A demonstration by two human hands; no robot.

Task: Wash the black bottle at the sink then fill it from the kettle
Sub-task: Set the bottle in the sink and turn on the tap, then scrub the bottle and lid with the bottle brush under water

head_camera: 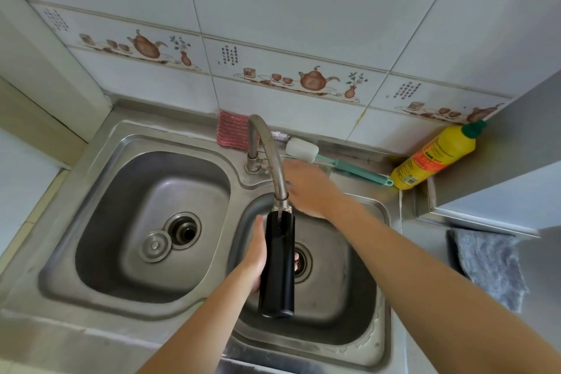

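A tall black bottle (278, 264) stands upright over the right basin (349, 307) of a steel double sink, its open mouth right under the tap spout (274, 167). My left hand (256, 258) is wrapped around the bottle's middle from the left. My right hand (309, 188) is blurred, just right of the spout and behind it, near the tap's base; I cannot tell whether it grips anything. No kettle is in view.
A white-headed bottle brush (331, 159) with a green handle lies behind the sink. A pink scrubbing cloth (232, 130) leans on the wall. A yellow detergent bottle (437, 156) stands in the right corner. A grey cloth (488, 264) lies at right. The left basin (121, 222) holds a loose strainer plug.
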